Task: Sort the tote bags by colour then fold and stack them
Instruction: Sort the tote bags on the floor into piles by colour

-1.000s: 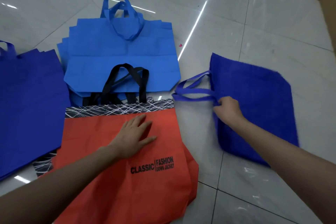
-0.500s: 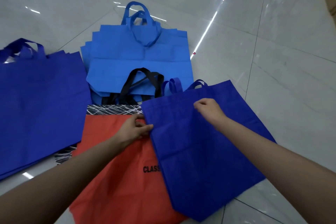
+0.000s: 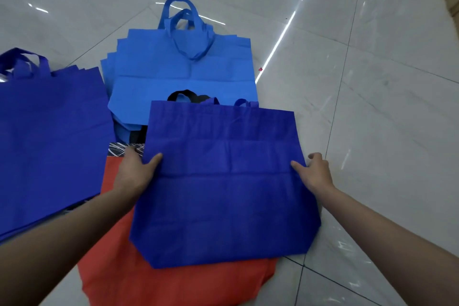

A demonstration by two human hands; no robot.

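A dark blue tote bag (image 3: 223, 181) is spread flat in front of me, handles pointing away. My left hand (image 3: 135, 171) pinches its left edge with the thumb on top. My right hand (image 3: 314, 170) pinches its right edge the same way. The bag lies over an orange tote (image 3: 149, 278) with a black-and-white patterned top band (image 3: 119, 150) and black handles. A pile of light blue totes (image 3: 178, 74) lies beyond it. A pile of dark blue totes (image 3: 47, 136) lies at the left.
Everything rests on a glossy pale tiled floor (image 3: 385, 107) with bright light reflections. Open floor stretches to the right and far side. A beige edge shows at the top right corner.
The dark blue bag came from the floor at the right onto the orange bag and now lies square. My left hand left the orange bag and took the blue bag's left edge; my right shifted to its right edge.
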